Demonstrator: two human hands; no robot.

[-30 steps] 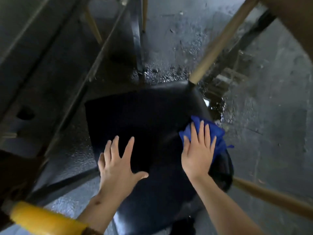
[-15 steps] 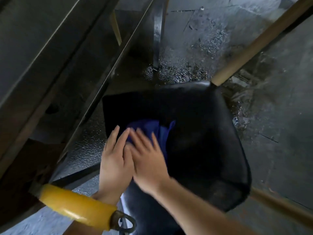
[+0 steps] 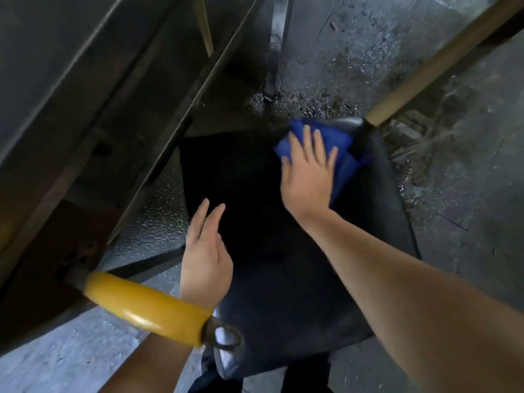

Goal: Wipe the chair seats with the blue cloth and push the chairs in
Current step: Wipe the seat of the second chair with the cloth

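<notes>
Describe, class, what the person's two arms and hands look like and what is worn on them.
Both forearms are bare, with no sleeves, gloves, rings or watch visible. The left hand and right hand are uncovered. A thick glossy yellow band with a dark metal ring at one end crosses in front of the left wrist; whether it is worn cannot be told.

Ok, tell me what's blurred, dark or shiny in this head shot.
Head view: the right hand and blue cloth are slightly motion-blurred; the black chair seat is so dark its middle shows no detail; the wet floor glints beyond it; the yellow handle, close to the lens, is soft with a glossy highlight; straight edges bend from the wide angle.
</notes>
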